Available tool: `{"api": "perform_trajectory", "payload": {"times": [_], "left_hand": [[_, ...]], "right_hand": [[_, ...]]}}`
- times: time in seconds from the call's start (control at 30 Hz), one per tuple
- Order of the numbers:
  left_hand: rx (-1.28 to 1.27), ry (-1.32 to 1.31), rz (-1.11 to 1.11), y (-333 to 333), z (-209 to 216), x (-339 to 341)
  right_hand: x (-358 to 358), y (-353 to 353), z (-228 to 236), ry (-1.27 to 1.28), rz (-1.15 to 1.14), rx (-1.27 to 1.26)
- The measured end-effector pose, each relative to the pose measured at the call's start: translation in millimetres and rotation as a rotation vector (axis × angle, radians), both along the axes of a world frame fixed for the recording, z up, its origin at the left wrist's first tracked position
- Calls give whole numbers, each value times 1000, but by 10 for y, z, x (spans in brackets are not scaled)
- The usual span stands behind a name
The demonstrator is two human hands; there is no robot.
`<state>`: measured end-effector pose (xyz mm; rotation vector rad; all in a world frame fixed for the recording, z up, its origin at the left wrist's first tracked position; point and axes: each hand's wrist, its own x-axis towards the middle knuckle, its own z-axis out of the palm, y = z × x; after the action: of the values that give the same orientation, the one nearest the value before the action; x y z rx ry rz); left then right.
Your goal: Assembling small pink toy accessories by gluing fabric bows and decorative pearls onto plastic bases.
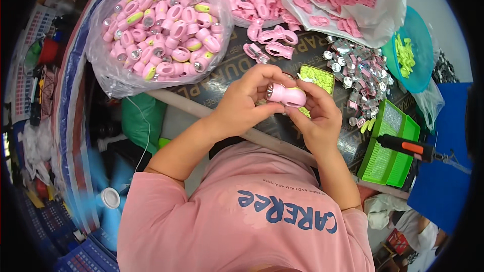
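A small pink toy flashlight (287,95) with a yellow-green switch is held level above the table, its silver lens end to the left. My left hand (254,95) grips the lens end between thumb and fingers. Around the rounded tail end, my right hand (318,113) has its fingers and thumb closed. Just beyond the hands lie a few loose pink casing halves (272,35). A small box of yellow-green parts (317,78) is partly hidden behind my right hand.
A clear bag (101,78) of pink flashlights stands at the far left. Pink casing parts fill a white sack (393,0). To the right are a pile of silver inner parts (358,70), a teal bowl (421,78), green trays (390,146) and a hanging electric screwdriver (406,146). A fan (110,198) spins at lower left.
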<state>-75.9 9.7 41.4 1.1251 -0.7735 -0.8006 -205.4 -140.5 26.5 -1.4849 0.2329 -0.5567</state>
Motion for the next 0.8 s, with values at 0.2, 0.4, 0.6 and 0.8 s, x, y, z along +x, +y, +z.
{"api": "perform_trajectory", "payload": {"times": [0.2,0.4,0.6,0.8], "left_hand": [[-86,-16,195,293,6,301],[391,-1119,950,899,355,1472],[574,-1395,882,1158,471,2259],[407,-1413,815,783,441,1799]], "right_hand": [[280,133,60,71,94,-274],[217,-348,0,260,50,-440],[615,-834,-133,332,-188,-568],[994,-705,-141,275,-6,-1000]]}}
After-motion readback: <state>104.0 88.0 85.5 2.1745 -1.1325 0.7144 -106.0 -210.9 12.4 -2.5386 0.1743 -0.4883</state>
